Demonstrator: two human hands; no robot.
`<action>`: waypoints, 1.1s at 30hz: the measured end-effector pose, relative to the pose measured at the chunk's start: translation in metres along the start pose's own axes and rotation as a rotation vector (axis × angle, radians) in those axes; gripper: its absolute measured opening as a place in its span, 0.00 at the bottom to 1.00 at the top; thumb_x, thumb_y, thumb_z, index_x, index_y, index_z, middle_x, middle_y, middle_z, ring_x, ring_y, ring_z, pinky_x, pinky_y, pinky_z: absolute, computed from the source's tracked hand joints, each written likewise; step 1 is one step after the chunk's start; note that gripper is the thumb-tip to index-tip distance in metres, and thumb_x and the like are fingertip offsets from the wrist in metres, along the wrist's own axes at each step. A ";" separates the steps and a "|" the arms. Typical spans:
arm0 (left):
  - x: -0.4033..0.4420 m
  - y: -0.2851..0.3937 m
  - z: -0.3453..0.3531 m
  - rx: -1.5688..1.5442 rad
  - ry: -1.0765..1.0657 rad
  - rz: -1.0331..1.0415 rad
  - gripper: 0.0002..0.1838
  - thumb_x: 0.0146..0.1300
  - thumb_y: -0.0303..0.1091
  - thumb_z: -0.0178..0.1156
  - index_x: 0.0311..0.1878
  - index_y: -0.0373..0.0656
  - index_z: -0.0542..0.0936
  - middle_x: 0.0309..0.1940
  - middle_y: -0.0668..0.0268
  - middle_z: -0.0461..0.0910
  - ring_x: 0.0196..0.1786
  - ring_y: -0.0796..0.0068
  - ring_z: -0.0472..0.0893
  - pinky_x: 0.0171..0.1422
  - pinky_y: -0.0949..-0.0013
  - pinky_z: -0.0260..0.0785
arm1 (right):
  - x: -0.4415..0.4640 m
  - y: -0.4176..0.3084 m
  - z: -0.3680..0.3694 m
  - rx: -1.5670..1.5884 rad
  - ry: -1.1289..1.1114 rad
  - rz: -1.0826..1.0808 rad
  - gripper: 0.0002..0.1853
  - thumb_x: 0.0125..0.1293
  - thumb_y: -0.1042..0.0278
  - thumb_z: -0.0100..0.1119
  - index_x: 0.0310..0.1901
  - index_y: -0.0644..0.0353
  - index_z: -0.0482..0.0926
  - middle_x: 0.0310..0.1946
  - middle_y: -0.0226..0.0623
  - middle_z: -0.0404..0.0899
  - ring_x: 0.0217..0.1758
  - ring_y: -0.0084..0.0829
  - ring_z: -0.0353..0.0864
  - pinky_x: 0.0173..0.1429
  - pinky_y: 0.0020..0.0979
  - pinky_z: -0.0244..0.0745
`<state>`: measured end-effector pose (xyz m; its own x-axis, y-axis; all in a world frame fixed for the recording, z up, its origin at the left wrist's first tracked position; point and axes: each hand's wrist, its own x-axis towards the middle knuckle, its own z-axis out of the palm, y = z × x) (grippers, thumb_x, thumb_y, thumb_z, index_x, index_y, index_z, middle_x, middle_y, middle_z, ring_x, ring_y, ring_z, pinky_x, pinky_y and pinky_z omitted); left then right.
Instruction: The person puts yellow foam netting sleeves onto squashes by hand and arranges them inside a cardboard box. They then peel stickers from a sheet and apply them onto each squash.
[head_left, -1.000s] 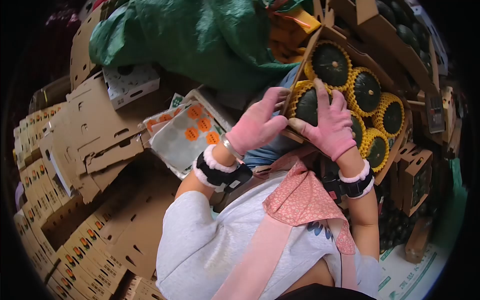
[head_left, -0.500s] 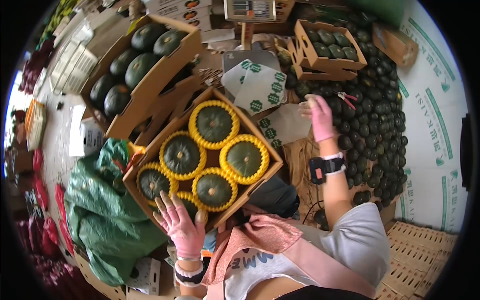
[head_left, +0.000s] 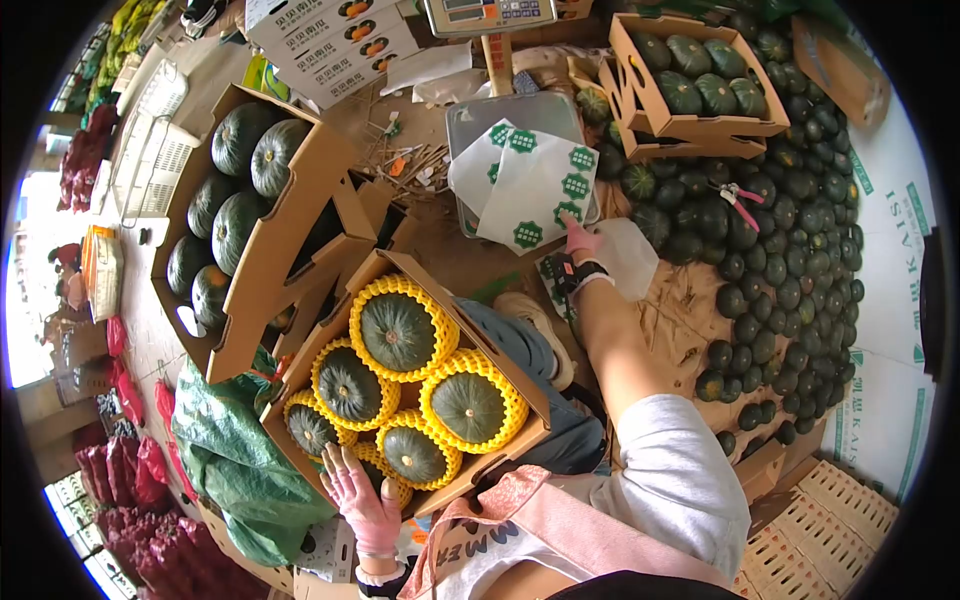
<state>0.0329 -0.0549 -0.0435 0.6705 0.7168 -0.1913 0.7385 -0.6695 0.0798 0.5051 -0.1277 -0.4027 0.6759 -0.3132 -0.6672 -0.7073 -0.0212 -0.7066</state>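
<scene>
My left hand (head_left: 362, 502), in a pink glove with bare fingertips, lies with fingers spread over the near edge of a cardboard box (head_left: 520, 447) and the pumpkin there. Dark green pumpkins (head_left: 397, 332) sit in this box, each wrapped in a yellow foam net (head_left: 500, 437). My right hand (head_left: 580, 243), also pink-gloved, reaches forward to white sheets of green stickers (head_left: 535, 180). One stretched finger touches a sticker at the near edge; its other fingers are partly hidden. The sheets lie on the platform of a weighing scale (head_left: 462, 125).
An open box of unwrapped pumpkins (head_left: 237, 232) stands at left, near a green plastic sheet (head_left: 225, 450). A smaller filled box (head_left: 700, 125) is at back right. Many loose pumpkins (head_left: 780, 270) cover the floor, with pink-handled pruners (head_left: 740, 203) on them. Stacked printed cartons (head_left: 320, 45) stand behind.
My right hand has moved left and down from above the floor onto the sticker sheets. My left hand stays at the box's near edge. The view has shifted.
</scene>
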 end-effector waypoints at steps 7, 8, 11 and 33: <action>0.002 0.003 -0.001 0.000 0.021 0.002 0.43 0.70 0.63 0.39 0.72 0.32 0.56 0.74 0.43 0.53 0.76 0.41 0.51 0.77 0.44 0.39 | -0.001 -0.024 -0.022 -0.276 -0.073 0.024 0.43 0.38 0.58 0.80 0.56 0.74 0.71 0.52 0.57 0.78 0.54 0.48 0.79 0.58 0.38 0.72; 0.002 0.002 -0.001 -0.011 0.021 0.003 0.42 0.71 0.63 0.39 0.72 0.33 0.56 0.74 0.43 0.53 0.76 0.41 0.51 0.77 0.43 0.39 | 0.019 -0.011 -0.021 -0.304 -0.075 0.024 0.39 0.43 0.56 0.77 0.54 0.72 0.74 0.51 0.55 0.80 0.52 0.47 0.80 0.55 0.38 0.72; 0.002 0.003 -0.004 -0.021 0.014 0.010 0.42 0.71 0.62 0.40 0.73 0.33 0.57 0.74 0.44 0.53 0.76 0.41 0.52 0.77 0.42 0.39 | 0.035 -0.003 -0.036 -0.364 -0.343 -0.252 0.33 0.45 0.57 0.76 0.52 0.66 0.77 0.46 0.42 0.82 0.50 0.38 0.80 0.53 0.36 0.74; 0.105 0.115 -0.077 -2.132 -0.357 0.433 0.52 0.51 0.29 0.74 0.75 0.41 0.51 0.67 0.59 0.65 0.68 0.63 0.67 0.71 0.62 0.61 | -0.373 -0.167 -0.207 0.469 -1.222 -0.594 0.22 0.68 0.69 0.56 0.62 0.64 0.68 0.52 0.34 0.79 0.51 0.27 0.80 0.58 0.33 0.74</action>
<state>0.1932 -0.0414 0.0212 0.9146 0.4033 0.0288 -0.2862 0.5954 0.7507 0.3287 -0.2035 0.0130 0.7625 0.6321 0.1380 -0.2926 0.5272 -0.7978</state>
